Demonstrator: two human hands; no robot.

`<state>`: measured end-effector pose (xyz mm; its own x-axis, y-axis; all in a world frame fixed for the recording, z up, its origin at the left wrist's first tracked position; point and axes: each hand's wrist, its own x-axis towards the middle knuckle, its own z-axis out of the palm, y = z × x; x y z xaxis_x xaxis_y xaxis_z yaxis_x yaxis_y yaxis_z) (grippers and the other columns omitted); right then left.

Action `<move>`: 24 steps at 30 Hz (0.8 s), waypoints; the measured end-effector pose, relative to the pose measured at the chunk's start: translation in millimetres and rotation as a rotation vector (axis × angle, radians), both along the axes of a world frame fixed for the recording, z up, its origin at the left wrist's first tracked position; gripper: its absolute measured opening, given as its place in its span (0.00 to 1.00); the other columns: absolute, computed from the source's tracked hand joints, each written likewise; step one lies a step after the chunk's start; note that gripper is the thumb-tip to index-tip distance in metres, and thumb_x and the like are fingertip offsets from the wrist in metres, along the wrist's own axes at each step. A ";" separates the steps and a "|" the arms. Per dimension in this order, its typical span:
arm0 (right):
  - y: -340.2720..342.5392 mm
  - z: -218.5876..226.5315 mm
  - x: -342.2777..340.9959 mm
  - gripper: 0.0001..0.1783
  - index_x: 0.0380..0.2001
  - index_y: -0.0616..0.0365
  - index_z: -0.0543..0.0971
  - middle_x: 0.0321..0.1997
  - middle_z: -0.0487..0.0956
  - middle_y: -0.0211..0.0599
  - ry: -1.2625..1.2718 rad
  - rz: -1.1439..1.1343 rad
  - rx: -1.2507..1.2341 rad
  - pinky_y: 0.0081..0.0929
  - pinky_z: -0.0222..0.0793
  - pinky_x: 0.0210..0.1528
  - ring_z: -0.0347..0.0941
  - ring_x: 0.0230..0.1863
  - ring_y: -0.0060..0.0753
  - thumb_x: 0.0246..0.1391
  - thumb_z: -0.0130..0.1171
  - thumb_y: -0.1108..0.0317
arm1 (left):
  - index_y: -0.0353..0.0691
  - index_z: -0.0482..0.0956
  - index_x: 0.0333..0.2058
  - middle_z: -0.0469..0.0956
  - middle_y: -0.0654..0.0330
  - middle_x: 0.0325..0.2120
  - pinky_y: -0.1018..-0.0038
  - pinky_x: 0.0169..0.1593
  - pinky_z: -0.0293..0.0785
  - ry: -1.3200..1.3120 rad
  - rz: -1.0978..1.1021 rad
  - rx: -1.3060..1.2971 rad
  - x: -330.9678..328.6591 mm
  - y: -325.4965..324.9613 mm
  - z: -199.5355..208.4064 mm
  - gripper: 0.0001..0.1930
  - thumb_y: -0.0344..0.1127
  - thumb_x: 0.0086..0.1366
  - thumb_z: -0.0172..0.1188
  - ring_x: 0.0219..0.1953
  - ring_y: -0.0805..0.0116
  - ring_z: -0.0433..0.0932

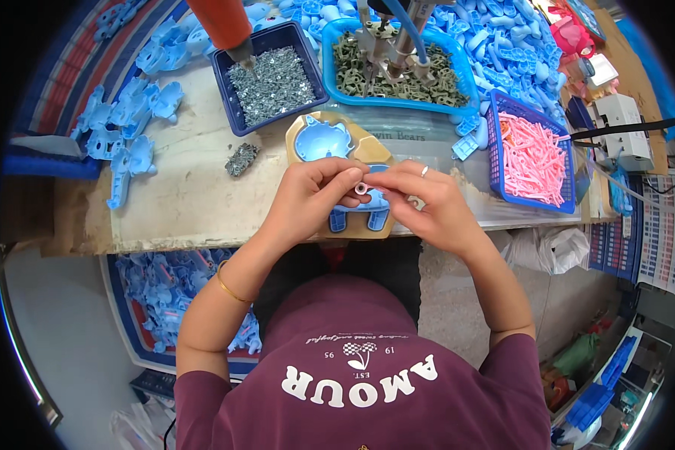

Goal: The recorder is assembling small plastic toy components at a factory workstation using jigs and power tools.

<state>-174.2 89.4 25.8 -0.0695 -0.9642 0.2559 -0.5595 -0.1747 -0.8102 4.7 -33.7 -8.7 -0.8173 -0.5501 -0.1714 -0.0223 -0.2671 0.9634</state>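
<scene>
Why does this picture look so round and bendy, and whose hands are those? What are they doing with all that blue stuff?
There's no robot here, just a person's own hands. A wide fisheye camera on their head looks down, so straight edges bend.

The left hand pinches a small round piece with a dark hole in it. The right hand has its fingertips close against it; I can't tell how firmly.

Under the hands, a tan block holds a blue shell. Around it on the table are a dark blue bin of tiny metal bits, a bright blue tray of grey-green parts, a basket of pink sticks, and loose blue plastic parts.
</scene>
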 end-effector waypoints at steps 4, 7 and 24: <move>-6.3 -3.1 1.5 0.11 0.42 0.60 0.82 0.37 0.81 0.37 0.207 0.036 -0.036 0.29 0.74 0.36 0.80 0.36 0.36 0.54 0.66 0.75 | 0.30 0.81 0.51 0.84 0.56 0.40 0.80 0.40 0.82 -0.052 -0.081 -0.015 6.4 -6.6 5.5 0.17 0.38 0.75 0.54 0.38 0.71 0.85; -15.9 -7.0 6.1 0.09 0.38 0.56 0.82 0.36 0.80 0.34 0.423 0.000 -0.118 0.32 0.73 0.36 0.79 0.36 0.38 0.52 0.67 0.72 | 0.31 0.81 0.52 0.84 0.56 0.40 0.80 0.37 0.81 -0.166 -0.020 -0.118 9.9 -8.5 16.4 0.17 0.38 0.76 0.52 0.36 0.72 0.85; -43.2 -32.0 21.4 0.05 0.33 0.55 0.83 0.31 0.79 0.37 0.531 0.113 0.037 0.43 0.72 0.39 0.77 0.36 0.46 0.51 0.64 0.68 | 0.42 0.84 0.41 0.83 0.59 0.34 0.65 0.41 0.77 -0.158 0.199 -1.261 43.4 -11.0 -3.5 0.09 0.34 0.63 0.65 0.39 0.61 0.79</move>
